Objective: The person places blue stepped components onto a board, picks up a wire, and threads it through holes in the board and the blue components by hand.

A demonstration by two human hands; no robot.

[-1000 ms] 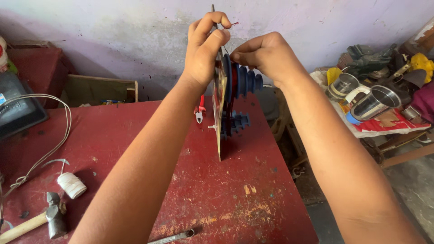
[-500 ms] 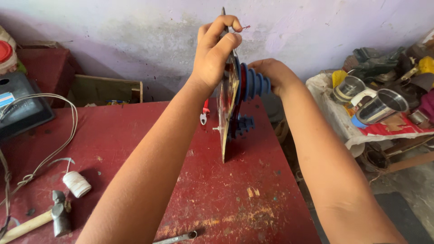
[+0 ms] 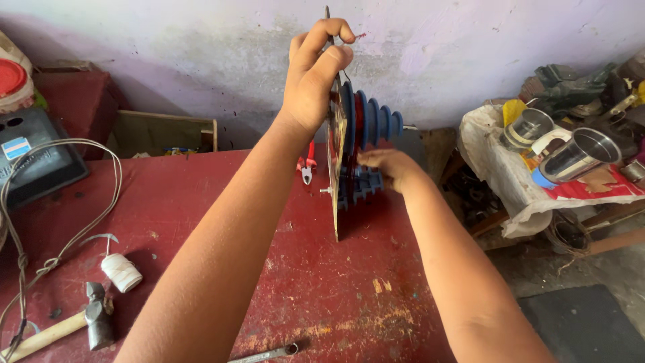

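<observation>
A thin flat plate (image 3: 334, 181) stands on edge on the red table (image 3: 201, 222). Blue stepped formers (image 3: 377, 122) with dark red wire wound between them stick out of its right face, and a second blue stepped block (image 3: 361, 187) sits lower down. My left hand (image 3: 312, 74) grips the top edge of the plate and keeps it upright. My right hand (image 3: 386, 165) is lower, on the right side, with its fingertips at the wire between the two blue blocks.
Red-handled pliers (image 3: 307, 165) lie behind the plate. A hammer (image 3: 80, 323), a white spool (image 3: 121, 272) and looped wire (image 3: 60, 222) lie at the left. A spanner (image 3: 269, 353) lies near the front edge. Steel cups (image 3: 578, 154) stand on a bench at the right.
My right hand has dropped from the top of the plate down to the lower blue block. My left hand stays at the top edge.
</observation>
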